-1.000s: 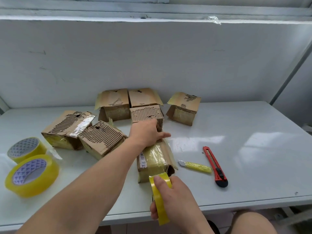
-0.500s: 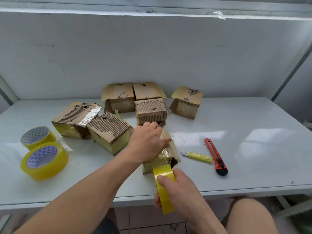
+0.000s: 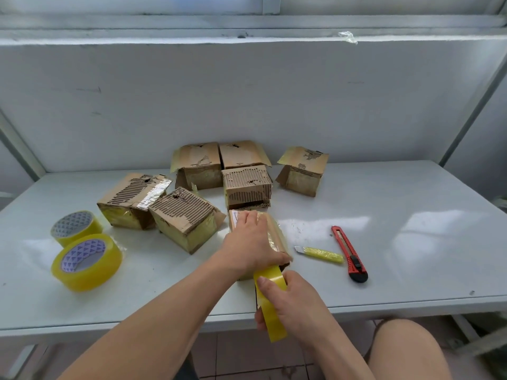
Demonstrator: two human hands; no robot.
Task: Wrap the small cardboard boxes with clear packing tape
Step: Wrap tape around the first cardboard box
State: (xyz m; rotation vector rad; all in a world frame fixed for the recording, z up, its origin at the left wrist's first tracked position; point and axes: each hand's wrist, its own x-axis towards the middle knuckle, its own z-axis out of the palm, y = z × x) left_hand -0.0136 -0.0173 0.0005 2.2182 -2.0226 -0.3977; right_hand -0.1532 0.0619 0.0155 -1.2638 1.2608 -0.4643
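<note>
Head cam: left hand [image 3: 251, 244] pressed flat on taped box [image 3: 275, 237] at table [image 3: 411, 242] front; right hand [image 3: 295, 304] gripping tape roll [image 3: 270, 303]. Torn boxes [image 3: 183, 215] crowd behind, cutter [image 3: 349, 253] right.

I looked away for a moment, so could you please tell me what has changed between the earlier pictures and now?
The left hand slid from the far end of the box being wrapped towards its near end, pressing on top. The right hand brought the tape roll up against the box's near edge. The other boxes, the two spare rolls, the red cutter and the yellow blade stayed put.
</note>
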